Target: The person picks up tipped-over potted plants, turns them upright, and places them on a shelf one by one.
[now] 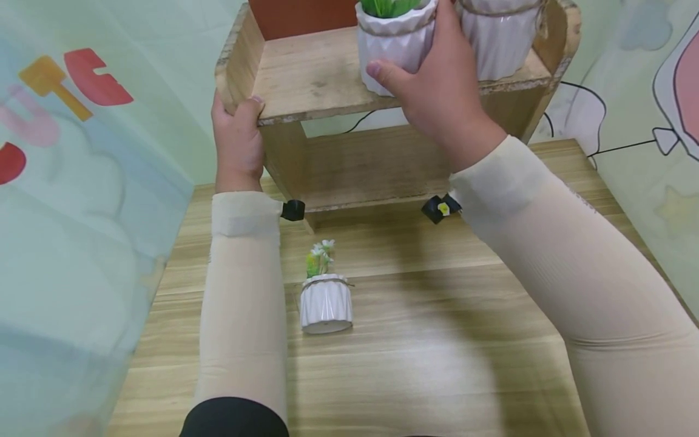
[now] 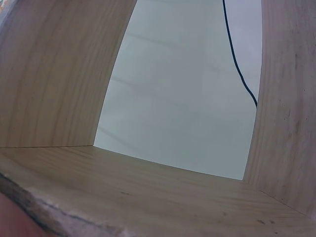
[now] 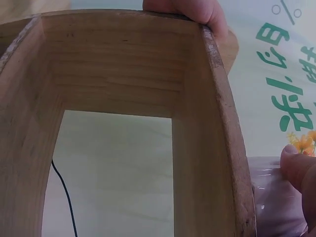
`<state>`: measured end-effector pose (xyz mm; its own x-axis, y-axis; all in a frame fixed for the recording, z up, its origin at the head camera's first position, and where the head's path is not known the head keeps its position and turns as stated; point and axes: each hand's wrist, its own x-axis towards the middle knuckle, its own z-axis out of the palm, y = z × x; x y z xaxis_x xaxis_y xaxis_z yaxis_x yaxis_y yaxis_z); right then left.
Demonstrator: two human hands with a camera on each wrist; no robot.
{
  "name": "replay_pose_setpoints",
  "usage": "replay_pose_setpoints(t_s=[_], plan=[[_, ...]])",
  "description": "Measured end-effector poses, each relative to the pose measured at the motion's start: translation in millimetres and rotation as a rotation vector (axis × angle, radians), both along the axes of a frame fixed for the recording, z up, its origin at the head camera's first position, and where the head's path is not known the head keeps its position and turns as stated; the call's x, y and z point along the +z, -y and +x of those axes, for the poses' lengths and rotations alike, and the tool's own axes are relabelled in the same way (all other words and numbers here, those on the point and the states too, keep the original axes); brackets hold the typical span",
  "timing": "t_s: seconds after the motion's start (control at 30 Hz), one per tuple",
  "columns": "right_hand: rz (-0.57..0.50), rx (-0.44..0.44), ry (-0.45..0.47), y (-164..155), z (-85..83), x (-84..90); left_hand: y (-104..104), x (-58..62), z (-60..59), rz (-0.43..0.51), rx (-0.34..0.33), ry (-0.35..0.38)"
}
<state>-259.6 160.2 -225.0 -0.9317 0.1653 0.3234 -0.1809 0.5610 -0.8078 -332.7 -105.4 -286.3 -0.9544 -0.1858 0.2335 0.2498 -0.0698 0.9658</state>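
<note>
My left hand [image 1: 238, 142] grips the left end of a wooden shelf unit's upper board [image 1: 311, 82], thumb on top at the corner. On the front part of that board, my right hand [image 1: 445, 91] holds a white ribbed flowerpot [image 1: 390, 51] with green leaves, its thumb across the front. In the right wrist view the same pot [image 3: 276, 202] shows beside the board's edge, with the right thumb [image 3: 291, 163] on it. A second white pot [image 1: 499, 42] with twine stands at the board's right end. The left wrist view shows only an open wooden compartment [image 2: 163, 182].
A small white pot [image 1: 326, 306] with white flowers lies on its side on the wood-grain tabletop [image 1: 426, 340], base toward me. A thin dark cable [image 1: 357, 122] hangs behind the shelf unit. Printed wall sheets [image 1: 82, 255] flank both sides.
</note>
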Motion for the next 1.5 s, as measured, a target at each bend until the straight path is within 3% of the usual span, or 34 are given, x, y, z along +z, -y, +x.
replay_pose_setpoints(t_s=[0.4,0.8,1.5], plan=[[-0.01,-0.006,0.021,-2,2.6,0.1,-1,1.5,-0.5,0.036,-0.031,0.007],[0.041,-0.025,0.044,-3,4.1,1.1,-1,2.1,1.3,-0.001,-0.015,0.019],[0.114,-0.032,-0.054,-1,11.8,-6.4,0,2.2,2.1,-0.012,-0.009,0.023]])
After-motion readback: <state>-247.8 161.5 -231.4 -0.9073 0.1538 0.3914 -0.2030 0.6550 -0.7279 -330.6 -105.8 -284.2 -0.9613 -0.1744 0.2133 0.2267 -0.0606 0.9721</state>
